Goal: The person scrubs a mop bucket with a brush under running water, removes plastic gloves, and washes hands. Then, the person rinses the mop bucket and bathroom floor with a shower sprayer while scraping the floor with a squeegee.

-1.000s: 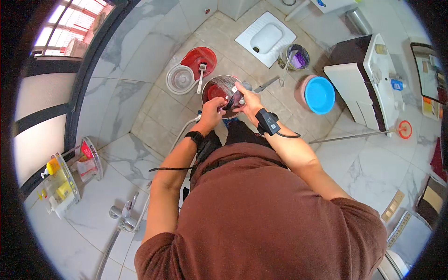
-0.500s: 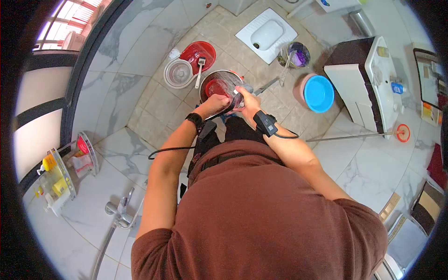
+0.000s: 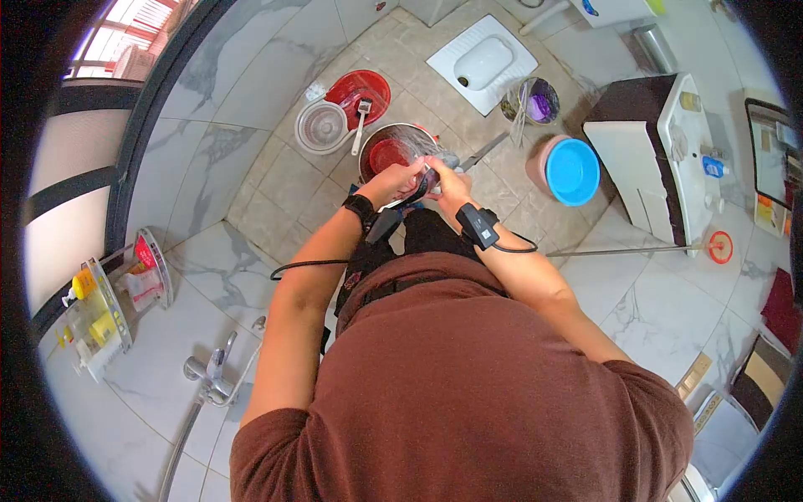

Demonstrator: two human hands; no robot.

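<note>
My left hand (image 3: pixel 396 181) and my right hand (image 3: pixel 452 186) meet over the near rim of a round metal pot (image 3: pixel 365 162) on the floor. Between them is a dark, glossy, elongated object (image 3: pixel 421 187); both hands are closed on it, and my fingers hide much of it. Its kind cannot be made out. A red shape (image 3: pixel 386 154) shows inside the pot. Just beyond my right fingers lies a greyish lump (image 3: pixel 447 159), and a flat grey blade-like piece (image 3: pixel 487 151) points outward to the right from there.
Left of the pot are a red basin (image 3: pixel 368 86), a white strainer basket (image 3: pixel 321 127) and a white-handled brush (image 3: pixel 360 127). Rightward stand a bucket with a purple item (image 3: pixel 542 104), a blue basin (image 3: pixel 572 171) and a white cabinet (image 3: pixel 644 159). A squat toilet (image 3: pixel 483 63) lies ahead.
My left hand has shifted slightly up and right, closer to my right hand. Both hands stay on the dark object over the pot's rim.
</note>
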